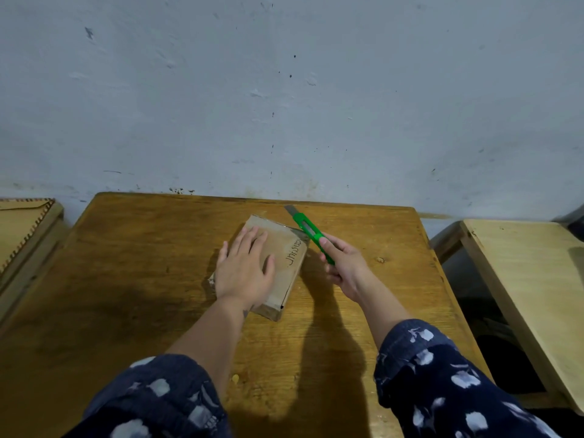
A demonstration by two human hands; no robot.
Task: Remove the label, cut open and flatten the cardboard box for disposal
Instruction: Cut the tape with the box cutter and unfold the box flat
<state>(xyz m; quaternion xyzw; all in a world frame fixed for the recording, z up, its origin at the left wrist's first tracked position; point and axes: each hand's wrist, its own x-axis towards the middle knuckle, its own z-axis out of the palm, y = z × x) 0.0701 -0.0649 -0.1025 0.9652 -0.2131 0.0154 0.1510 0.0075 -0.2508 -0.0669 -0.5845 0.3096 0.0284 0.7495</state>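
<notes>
The box [278, 267] lies flat near the far middle of the counter [142, 279], skewed to its edges, with bare wood on every side. The left hand [243, 273] presses on the box top, fingers [252, 241] straight and spread. The right hand [343, 267], just beside the box's right edge, has its fingers curled round a green knife [308, 230]; the blade sticks out past the box's far corner. Paler tables flank the counter.
</notes>
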